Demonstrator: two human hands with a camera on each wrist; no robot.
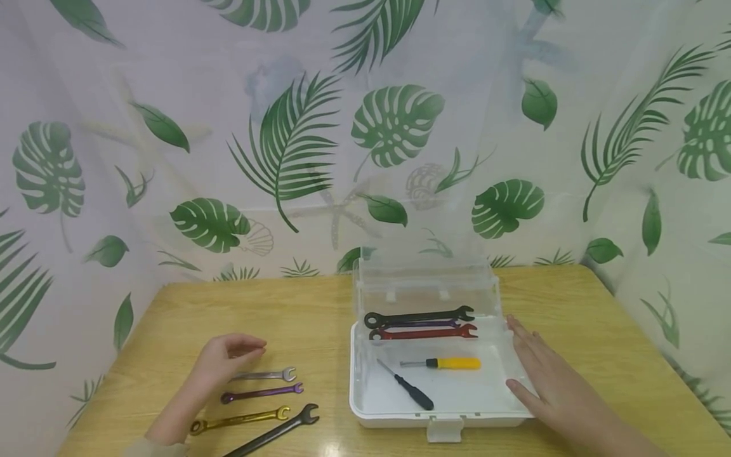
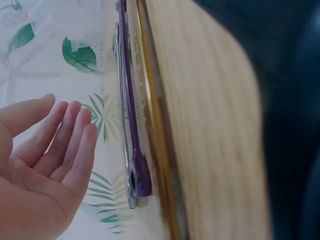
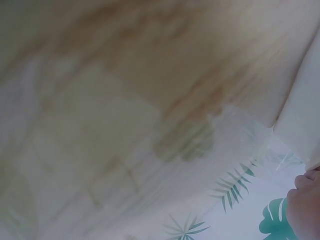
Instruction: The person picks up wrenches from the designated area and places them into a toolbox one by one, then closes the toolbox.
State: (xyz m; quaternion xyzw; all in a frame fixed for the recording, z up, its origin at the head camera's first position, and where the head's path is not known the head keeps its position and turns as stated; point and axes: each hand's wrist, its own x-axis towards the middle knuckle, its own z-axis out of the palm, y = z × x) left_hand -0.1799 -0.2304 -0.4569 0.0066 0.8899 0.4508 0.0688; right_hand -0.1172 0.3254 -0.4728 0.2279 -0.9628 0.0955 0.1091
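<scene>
My left hand (image 1: 214, 365) hovers with loosely bent fingers just above a silver wrench (image 1: 268, 375); the left wrist view shows its palm holding nothing. Below that wrench lie a purple wrench (image 1: 263, 393), a gold wrench (image 1: 242, 419) and a dark grey wrench (image 1: 274, 436). With fingers extended, my right hand (image 1: 551, 387) rests against the right side of a white toolbox (image 1: 365, 416). Inside are a yellow-handled screwdriver (image 1: 457, 363) and a black screwdriver (image 1: 414, 392). At its back lie a black wrench (image 1: 419, 316), a red wrench (image 1: 425, 332) and a partly hidden purple wrench.
The toolbox's clear lid (image 1: 428, 276) stands raised at the back, and its latch (image 1: 444, 430) hangs at the front. Everything sits on a wood-grain table (image 1: 308, 304). A leaf-print curtain (image 1: 320, 158) surrounds the table behind and at the sides.
</scene>
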